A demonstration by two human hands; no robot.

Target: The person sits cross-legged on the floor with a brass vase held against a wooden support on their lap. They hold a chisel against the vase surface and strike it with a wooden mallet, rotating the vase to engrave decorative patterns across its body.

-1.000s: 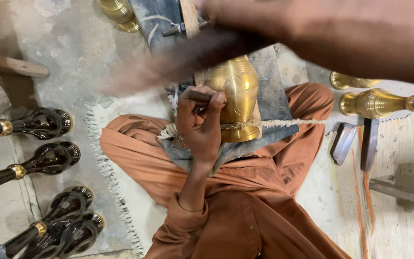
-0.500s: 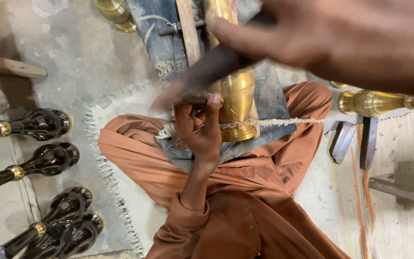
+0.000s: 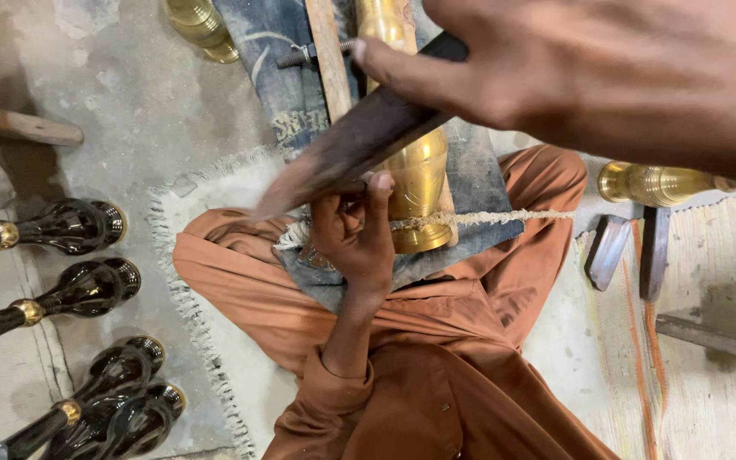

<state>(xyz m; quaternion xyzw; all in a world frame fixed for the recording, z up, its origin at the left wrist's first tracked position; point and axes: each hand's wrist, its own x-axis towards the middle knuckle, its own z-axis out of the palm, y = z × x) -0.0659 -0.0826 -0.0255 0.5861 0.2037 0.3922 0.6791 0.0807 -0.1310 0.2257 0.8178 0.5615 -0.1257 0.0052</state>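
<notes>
A brass vase lies on a denim cloth across my crossed legs in orange clothing, with a pale cord wound around its lower part. My left hand presses against the vase's left side, fingers curled around something small that I cannot make out. My right hand, close to the camera and blurred, grips a long flat dark tool that slants down-left over the vase and above my left hand. A wooden stick lies along the cloth beyond.
Several black glossy vases with gold collars lie on the concrete floor at left. More brass pieces lie at the top and at right. Dark metal tools rest on the mat at right. A fringed rug edge runs beside my knee.
My right hand has drawn back to the right with the dark tool, so its tip now sits nearer the vase. My left hand stays on the vase.
</notes>
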